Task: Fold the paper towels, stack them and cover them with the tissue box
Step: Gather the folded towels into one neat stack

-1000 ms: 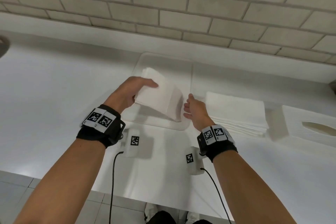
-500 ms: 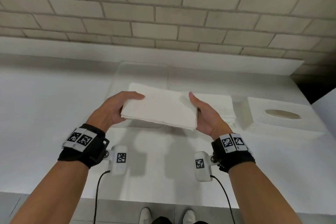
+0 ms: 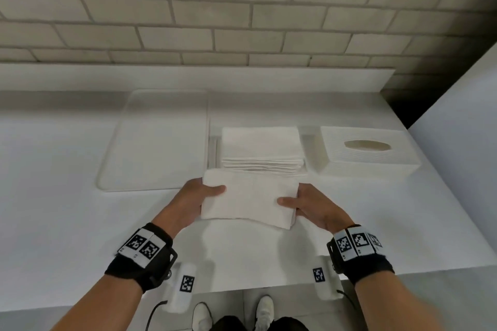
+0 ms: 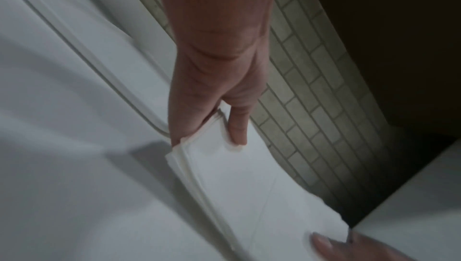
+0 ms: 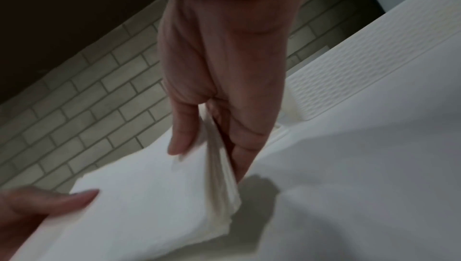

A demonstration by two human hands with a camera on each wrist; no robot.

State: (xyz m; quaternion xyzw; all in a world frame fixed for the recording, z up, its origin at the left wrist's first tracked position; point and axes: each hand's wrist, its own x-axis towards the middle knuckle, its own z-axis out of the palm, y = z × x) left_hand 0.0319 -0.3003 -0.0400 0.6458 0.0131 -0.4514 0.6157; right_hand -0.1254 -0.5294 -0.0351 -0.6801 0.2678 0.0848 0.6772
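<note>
A folded white paper towel (image 3: 248, 197) hangs flat above the counter, held at both short ends. My left hand (image 3: 200, 196) pinches its left end, thumb on top, fingers beneath (image 4: 212, 127). My right hand (image 3: 301, 203) pinches the right end the same way (image 5: 207, 143). Just behind it a stack of folded paper towels (image 3: 262, 149) lies on the counter. The white tissue box (image 3: 368, 153), oval slot up, stands to the right of the stack.
A white tray (image 3: 153, 142) lies on the counter left of the stack. A brick wall (image 3: 242, 8) runs behind the white counter (image 3: 67, 196). A white panel (image 3: 462, 115) rises at the far right. The counter's front edge is near my wrists.
Both hands carried the folded towel off the tray, rightward and toward me; it now hangs level in front of the stack. The view shifted right.
</note>
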